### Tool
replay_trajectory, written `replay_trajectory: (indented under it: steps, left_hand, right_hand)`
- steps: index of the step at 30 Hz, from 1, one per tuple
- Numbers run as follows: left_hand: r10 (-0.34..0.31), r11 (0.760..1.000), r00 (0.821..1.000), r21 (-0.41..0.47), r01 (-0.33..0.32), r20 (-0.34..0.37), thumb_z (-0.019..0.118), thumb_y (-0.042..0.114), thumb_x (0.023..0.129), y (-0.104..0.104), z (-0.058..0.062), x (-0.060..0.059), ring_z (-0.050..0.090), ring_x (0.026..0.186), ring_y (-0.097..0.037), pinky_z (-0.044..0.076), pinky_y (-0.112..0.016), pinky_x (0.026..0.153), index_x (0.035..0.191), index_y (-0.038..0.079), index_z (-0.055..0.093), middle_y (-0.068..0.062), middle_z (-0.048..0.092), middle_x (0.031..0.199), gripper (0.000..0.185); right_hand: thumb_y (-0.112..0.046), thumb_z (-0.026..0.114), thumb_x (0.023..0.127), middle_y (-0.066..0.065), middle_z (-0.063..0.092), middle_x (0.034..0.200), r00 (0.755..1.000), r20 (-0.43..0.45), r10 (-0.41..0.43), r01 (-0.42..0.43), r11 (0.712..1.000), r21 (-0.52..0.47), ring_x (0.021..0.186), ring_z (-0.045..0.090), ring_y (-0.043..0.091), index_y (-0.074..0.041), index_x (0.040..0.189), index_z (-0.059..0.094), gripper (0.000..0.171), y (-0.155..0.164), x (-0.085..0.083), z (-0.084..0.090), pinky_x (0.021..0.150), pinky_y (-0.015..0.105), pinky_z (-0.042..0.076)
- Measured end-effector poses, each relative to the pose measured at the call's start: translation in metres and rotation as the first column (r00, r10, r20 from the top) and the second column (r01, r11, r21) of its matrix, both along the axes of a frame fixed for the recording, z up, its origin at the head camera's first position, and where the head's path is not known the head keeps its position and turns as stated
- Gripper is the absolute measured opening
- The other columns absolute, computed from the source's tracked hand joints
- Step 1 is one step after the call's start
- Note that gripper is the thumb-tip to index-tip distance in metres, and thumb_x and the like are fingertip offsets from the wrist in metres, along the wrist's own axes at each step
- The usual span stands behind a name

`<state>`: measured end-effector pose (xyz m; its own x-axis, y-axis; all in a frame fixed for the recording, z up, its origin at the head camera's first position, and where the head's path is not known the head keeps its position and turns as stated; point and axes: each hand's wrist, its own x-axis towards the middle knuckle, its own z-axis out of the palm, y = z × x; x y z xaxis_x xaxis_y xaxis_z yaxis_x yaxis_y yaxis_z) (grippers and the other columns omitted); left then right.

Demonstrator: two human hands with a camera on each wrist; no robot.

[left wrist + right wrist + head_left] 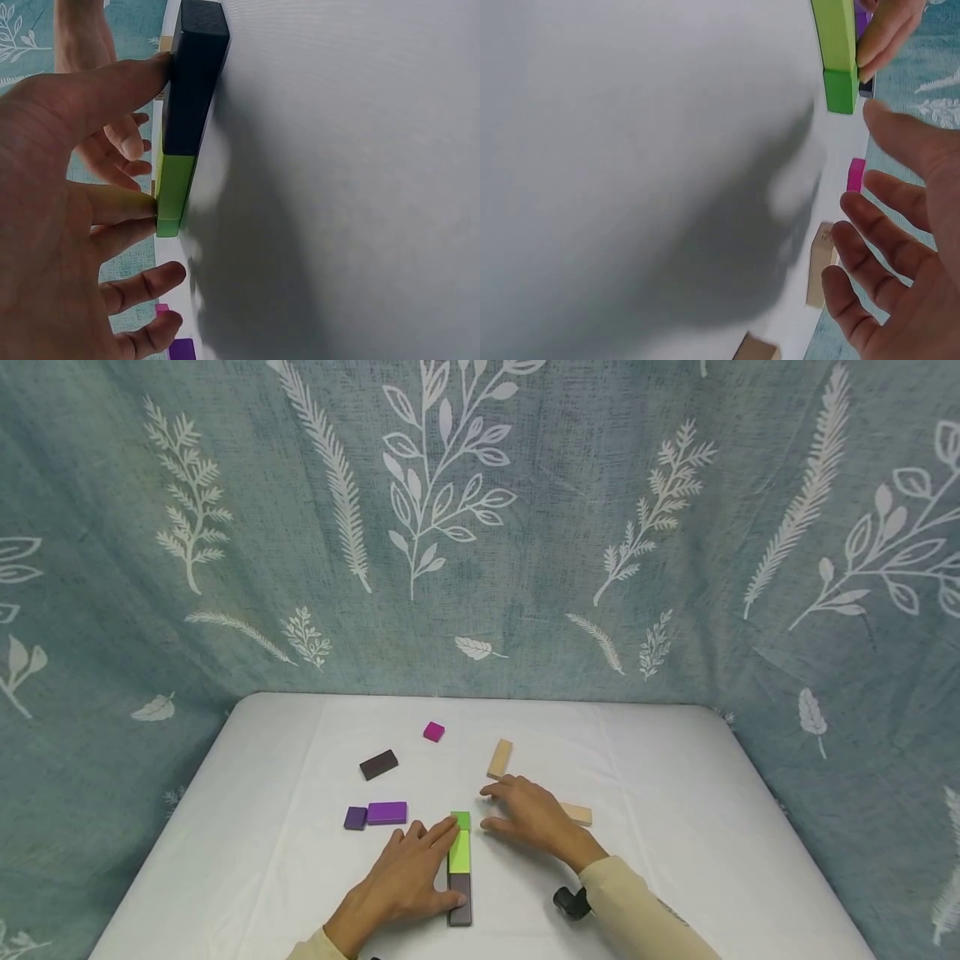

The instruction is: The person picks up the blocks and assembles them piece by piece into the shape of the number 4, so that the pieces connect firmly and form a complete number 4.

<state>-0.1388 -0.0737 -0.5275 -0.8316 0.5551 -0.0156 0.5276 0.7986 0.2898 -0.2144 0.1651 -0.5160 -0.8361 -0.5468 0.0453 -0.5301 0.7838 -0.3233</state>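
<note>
Your left hand (401,881) lay flat, thumb and fingertips pressing the row of blocks (460,870) at the table's (675,777) near edge. Your right hand (532,814) hovered open, empty. Blocks looked rigid, light, probably smooth wood; pinch the long sides.

No text, label, brand, number or sign can be read in any of the three views. The coloured wooden blocks (460,852) on the white table (675,860) have plain faces. The grey-green fabric backdrop (525,527) carries only a white leaf and fern print.
</note>
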Motion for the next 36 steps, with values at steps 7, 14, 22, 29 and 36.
replay_trajectory:
  steps: [7,14,22,29,36]
  left_hand:
    - [-0.001,1.000,1.000,0.016,0.001,0.006,0.072,0.064,0.081,-0.001,-0.001,0.001,0.051,0.112,-0.025,0.040,-0.045,0.087,0.152,0.009,0.046,-0.003,0.042,0.158,0.094]
    - [0.006,1.000,1.000,0.011,-0.006,0.025,0.071,0.065,0.081,-0.001,-0.001,0.000,0.051,0.117,-0.028,0.041,-0.049,0.090,0.153,0.009,0.044,-0.003,0.040,0.159,0.095]
    - [0.013,1.000,0.999,0.011,-0.014,0.036,0.072,0.063,0.081,0.000,-0.001,0.001,0.051,0.116,-0.027,0.040,-0.048,0.090,0.153,0.010,0.044,-0.003,0.040,0.159,0.094]
    - [0.011,0.999,0.999,0.035,-0.013,0.053,0.072,0.062,0.081,0.000,-0.002,0.001,0.050,0.127,-0.035,0.039,-0.054,0.096,0.153,0.009,0.044,-0.004,0.038,0.160,0.094]
    - [0.014,0.999,0.999,0.044,-0.016,0.046,0.073,0.061,0.081,0.000,-0.001,0.003,0.051,0.121,-0.031,0.039,-0.049,0.091,0.153,0.008,0.045,-0.004,0.040,0.159,0.094]
  right_hand:
    - [-0.043,0.083,0.083,0.004,0.064,0.118,0.999,0.001,-0.041,0.041,0.998,-0.052,0.106,0.060,0.022,-0.009,0.131,0.064,0.062,0.019,0.003,0.001,0.090,0.044,0.050]
    - [-0.048,0.086,0.077,0.004,0.062,0.124,0.996,-0.009,-0.086,0.086,0.995,-0.044,0.112,0.059,0.024,-0.013,0.135,0.061,0.072,0.034,0.005,-0.001,0.096,0.046,0.046]
    - [-0.049,0.087,0.075,0.003,0.062,0.125,0.991,-0.026,-0.133,0.132,0.990,-0.057,0.115,0.059,0.024,-0.012,0.137,0.060,0.077,0.052,0.010,-0.009,0.096,0.047,0.045]
    - [-0.047,0.087,0.076,0.002,0.063,0.122,0.984,-0.025,-0.178,0.176,0.983,-0.060,0.104,0.059,0.019,-0.011,0.137,0.061,0.076,0.069,0.015,-0.012,0.090,0.045,0.045]
    - [-0.046,0.086,0.077,0.004,0.062,0.123,0.978,-0.037,-0.203,0.200,0.977,-0.079,0.108,0.060,0.023,-0.010,0.137,0.060,0.075,0.088,0.016,-0.014,0.092,0.047,0.044]
